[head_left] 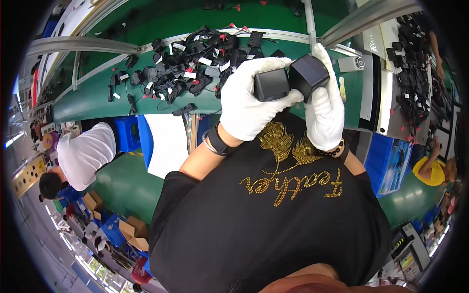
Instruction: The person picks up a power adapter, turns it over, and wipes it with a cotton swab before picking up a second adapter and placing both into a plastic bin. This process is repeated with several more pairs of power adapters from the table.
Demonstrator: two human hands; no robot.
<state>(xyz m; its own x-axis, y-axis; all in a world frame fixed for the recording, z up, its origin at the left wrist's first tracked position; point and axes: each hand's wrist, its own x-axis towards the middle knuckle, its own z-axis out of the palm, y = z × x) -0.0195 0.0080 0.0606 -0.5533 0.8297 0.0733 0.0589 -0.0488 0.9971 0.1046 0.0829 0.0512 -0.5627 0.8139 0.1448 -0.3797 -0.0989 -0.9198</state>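
Head view: white-gloved hands (249, 97) grip boxy black adapters (271, 84).

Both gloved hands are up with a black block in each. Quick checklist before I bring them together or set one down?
1. Left hand has a firm wrap on its black block: ok.
2. Right hand has its black block held: ok; the block is tilted.
3. Blocks apart or touching: cannot tell; they sit edge to edge.
4. White gloves on both hands: ok.
5. Green belt has bare room left of the pile of black cabled parts: ok.
6. Mating faces of the blocks: cannot tell, hidden from this view.
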